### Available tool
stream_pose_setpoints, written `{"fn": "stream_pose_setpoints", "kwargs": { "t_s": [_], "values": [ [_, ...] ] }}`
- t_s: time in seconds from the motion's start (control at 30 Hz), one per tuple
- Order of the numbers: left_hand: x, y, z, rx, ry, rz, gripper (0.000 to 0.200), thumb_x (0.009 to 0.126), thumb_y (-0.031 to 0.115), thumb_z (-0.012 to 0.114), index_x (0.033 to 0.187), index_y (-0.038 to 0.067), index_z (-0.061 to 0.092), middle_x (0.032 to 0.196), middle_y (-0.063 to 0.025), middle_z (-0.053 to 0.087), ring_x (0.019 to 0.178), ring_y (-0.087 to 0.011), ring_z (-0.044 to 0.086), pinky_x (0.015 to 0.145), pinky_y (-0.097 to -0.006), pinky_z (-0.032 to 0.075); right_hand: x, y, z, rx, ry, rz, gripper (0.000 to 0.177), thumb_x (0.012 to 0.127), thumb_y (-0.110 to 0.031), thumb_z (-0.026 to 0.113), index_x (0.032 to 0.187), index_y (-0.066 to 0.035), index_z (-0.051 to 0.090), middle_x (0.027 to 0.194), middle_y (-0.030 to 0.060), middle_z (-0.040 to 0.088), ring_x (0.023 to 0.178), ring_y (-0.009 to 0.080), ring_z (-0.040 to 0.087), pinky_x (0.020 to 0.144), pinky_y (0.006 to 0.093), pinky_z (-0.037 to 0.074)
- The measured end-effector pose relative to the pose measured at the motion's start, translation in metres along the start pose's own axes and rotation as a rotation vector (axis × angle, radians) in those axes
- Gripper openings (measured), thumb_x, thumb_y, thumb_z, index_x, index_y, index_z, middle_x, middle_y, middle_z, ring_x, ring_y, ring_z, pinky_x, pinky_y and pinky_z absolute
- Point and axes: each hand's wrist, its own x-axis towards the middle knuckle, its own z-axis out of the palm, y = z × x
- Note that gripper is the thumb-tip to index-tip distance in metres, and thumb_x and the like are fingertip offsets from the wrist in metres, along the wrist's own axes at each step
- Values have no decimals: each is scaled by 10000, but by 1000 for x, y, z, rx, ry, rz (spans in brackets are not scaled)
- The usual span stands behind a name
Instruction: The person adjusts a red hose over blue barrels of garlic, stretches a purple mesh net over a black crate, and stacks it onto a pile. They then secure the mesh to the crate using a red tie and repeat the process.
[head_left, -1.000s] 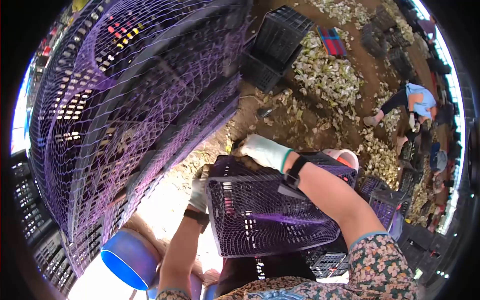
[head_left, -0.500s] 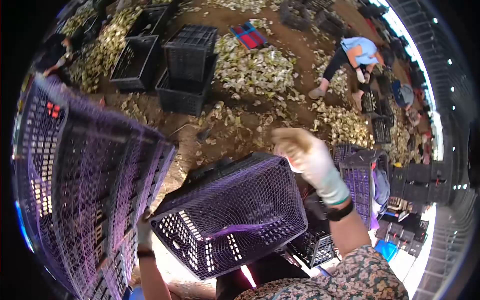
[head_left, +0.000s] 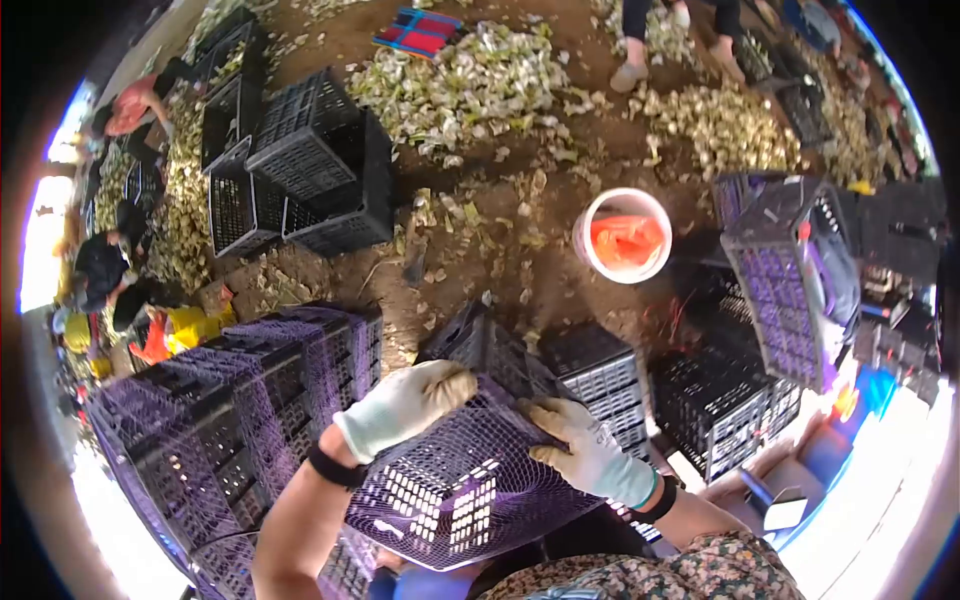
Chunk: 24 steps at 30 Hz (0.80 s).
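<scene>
Both gloved hands are on the netted crate [head_left: 455,490], which sits tipped close against the person, between the netted stack [head_left: 230,410] and a black crate [head_left: 600,375]. The left hand [head_left: 405,405] grips its upper edge, fingers curled. The right hand [head_left: 585,450] lies spread flat on the mesh. To my eye the crate is mid-handling, and shifting it calls for a proper right-hand grip.

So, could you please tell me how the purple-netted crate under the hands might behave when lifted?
The crate looks like slotted plastic, so probably stiff and light for its size. The net over it may snag when gripped. Tilted under the left hand and right hand, it could tip.
</scene>
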Motion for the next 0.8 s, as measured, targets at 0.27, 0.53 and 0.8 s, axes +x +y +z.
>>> {"fn": "stream_pose_setpoints", "kwargs": {
  "t_s": [0.27, 0.53, 0.8],
  "values": [
    [10, 0, -26, -178, -46, -310, 268, 787, 193, 752, 970, 8, 691, 840, -48, 686, 751, -106, 600, 688, -238, 492, 0, 16, 0, 205, 38, 44, 706, 734, -230, 733, 1338, -22, 432, 1290, 210, 483, 1192, 375, 459, 1010, 427, 374],
    [104, -65, -1, -63, 271, -222, 111, 811, 52, 703, 891, -24, 693, 752, -21, 673, 645, -71, 558, 603, -197, 446, 12, 41, -12, 325, -254, -44, 829, 706, -338, 764, 1337, 57, 400, 1395, 238, 393, 1295, 352, 385, 1090, 392, 309],
    [96, -43, -3, 229, 195, -79, 173, 800, 59, 680, 964, 6, 675, 820, -61, 682, 716, -139, 604, 690, -262, 492, 24, 103, -30, 1086, -400, 415, 538, 910, -263, 602, 1364, -35, 424, 1184, 46, 573, 1061, 160, 537, 898, 311, 467]
  ]
}}
